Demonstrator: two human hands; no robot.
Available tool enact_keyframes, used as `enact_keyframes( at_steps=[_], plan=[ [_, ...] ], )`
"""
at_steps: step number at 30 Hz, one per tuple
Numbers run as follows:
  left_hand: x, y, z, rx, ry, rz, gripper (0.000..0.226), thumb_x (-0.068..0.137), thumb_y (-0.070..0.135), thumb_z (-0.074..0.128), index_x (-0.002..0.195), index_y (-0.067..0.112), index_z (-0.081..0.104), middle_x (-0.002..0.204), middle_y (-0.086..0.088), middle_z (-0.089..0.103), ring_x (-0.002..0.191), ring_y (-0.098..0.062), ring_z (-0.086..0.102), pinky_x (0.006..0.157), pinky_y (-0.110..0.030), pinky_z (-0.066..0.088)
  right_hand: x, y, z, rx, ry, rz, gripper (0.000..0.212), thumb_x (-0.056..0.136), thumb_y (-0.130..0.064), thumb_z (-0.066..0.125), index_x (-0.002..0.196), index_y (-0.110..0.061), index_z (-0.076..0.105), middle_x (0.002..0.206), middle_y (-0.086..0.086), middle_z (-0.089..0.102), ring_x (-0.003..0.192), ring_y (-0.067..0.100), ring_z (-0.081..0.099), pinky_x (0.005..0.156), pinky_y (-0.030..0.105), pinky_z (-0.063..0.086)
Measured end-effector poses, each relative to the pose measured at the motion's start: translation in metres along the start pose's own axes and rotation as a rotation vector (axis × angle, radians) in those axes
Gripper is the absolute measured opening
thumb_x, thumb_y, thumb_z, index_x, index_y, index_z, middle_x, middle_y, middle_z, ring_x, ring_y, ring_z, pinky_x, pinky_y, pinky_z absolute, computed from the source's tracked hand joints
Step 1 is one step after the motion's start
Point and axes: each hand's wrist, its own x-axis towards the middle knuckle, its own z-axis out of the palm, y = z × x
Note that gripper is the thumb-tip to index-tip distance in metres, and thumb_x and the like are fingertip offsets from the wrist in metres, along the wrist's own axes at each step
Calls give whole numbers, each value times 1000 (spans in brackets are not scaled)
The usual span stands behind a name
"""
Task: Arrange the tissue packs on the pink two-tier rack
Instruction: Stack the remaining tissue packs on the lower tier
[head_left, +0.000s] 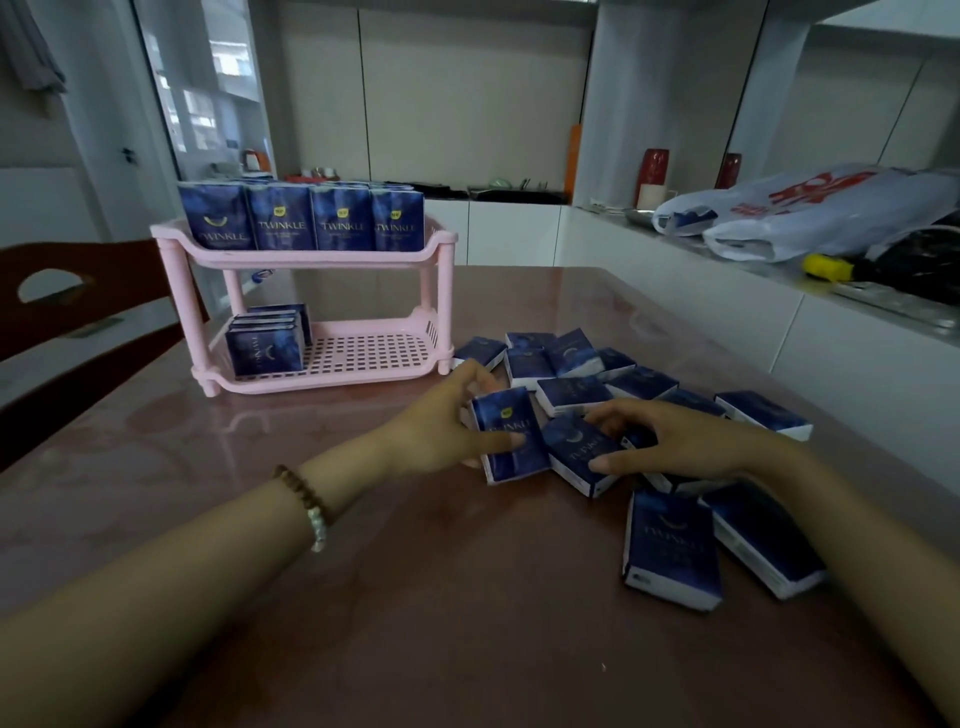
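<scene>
Fingers (511, 440) grip a "TWINKLE" tissue pack (511, 434).

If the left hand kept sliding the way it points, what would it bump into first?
Probably nothing new: the left hand already grips a tissue pack. Beyond it lie the loose packs, though depth is unclear.

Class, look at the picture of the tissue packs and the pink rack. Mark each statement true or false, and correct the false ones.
1. The rack's upper tier holds upright packs. True.
2. The lower tier is full. False: packs fill only its left end.
3. The left hand has a grip on a pack. True.
4. A bracelet is on the right wrist. False: the left.
5. Loose packs lie on the table. True.
</scene>
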Motion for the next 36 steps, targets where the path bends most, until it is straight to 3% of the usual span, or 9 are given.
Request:
enact_keyframes(
  at_steps=[6,9,11,14,19,23,27,32,36],
  plan=[
    [6,-7,-4,-160,127,-117,42,80,2,69,108,9,40,94,-3,60,66,-8,65,56,-25,57,2,-7,11,76,57,-6,32,78,-50,64,103,-29,61,109,-20,56,96,1,59,79,20,48],
    [8,-9,-10,-210,151,-174,22,91,11,58,110,10,49,96,-10,65,69,-11,64,59,-21,56,5,-8,15,64,283,-106,16,89,-36,57,97,-22,60,101,0,65,91,16,63,81,31,50],
    [5,-5,-14,-271,156,-195,10,97,15,46,101,10,53,87,-8,64,59,-7,65,53,-18,55,2,-14,13,226,380,-181,7,92,-23,55,92,-19,60,92,6,68,85,17,66,71,25,51],
    [1,4,-17,-359,156,-157,23,101,20,35,91,11,54,82,-7,64,57,-6,65,57,-21,57,-2,-28,12,663,327,-236,14,89,-10,56,101,-15,61,87,0,73,75,9,70,62,15,52],
    [-5,28,-24,-523,138,-83,30,97,32,42,112,11,58,92,-7,71,81,-22,71,76,-38,59,18,-53,17,760,308,-237,47,66,-34,71,106,-12,60,93,8,73,82,20,68,78,34,57],
    [-20,29,-41,-350,202,4,20,88,26,60,102,13,54,96,-8,72,83,-13,71,72,-23,57,31,-82,14,702,257,-249,62,61,-37,74,112,-9,56,100,8,72,86,19,70,76,28,56],
    [-37,22,-74,-207,201,-12,35,83,21,67,110,8,48,111,-15,67,96,-22,68,88,-38,56,45,-109,18,532,226,-306,62,65,-31,77,118,-20,48,117,-2,61,106,14,61,85,29,54],
    [-61,23,-111,255,203,169,41,78,26,70,113,24,48,107,2,64,95,-15,65,76,-35,58,64,-147,36,518,124,-454,56,73,-14,75,119,-26,45,116,-8,58,99,0,62,76,15,53],
    [-72,10,-126,364,291,185,45,75,29,73,104,12,43,103,3,65,91,-8,64,75,-31,55,88,-161,62,537,77,-477,49,76,-7,74,117,-16,49,114,-1,61,102,7,63,82,24,56]
  ],
)
